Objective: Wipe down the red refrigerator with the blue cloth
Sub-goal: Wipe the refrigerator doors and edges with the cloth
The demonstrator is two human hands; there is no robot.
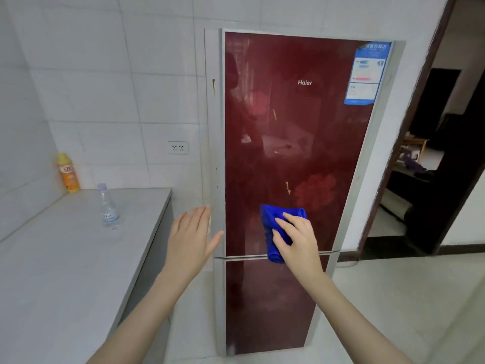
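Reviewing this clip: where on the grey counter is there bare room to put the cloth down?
The counter is bare from the water bottle forward to the near edge, and between bottle and fridge-side edge. Only the back corner is occupied, by the orange spray can.

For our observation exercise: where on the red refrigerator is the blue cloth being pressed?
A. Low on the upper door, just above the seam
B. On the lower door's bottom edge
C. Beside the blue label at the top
A: the right hand presses the blue cloth low on the red refrigerator upper door, its end hanging over the seam.

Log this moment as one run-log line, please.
right hand pressing blue cloth low on red refrigerator upper door | left hand open, empty
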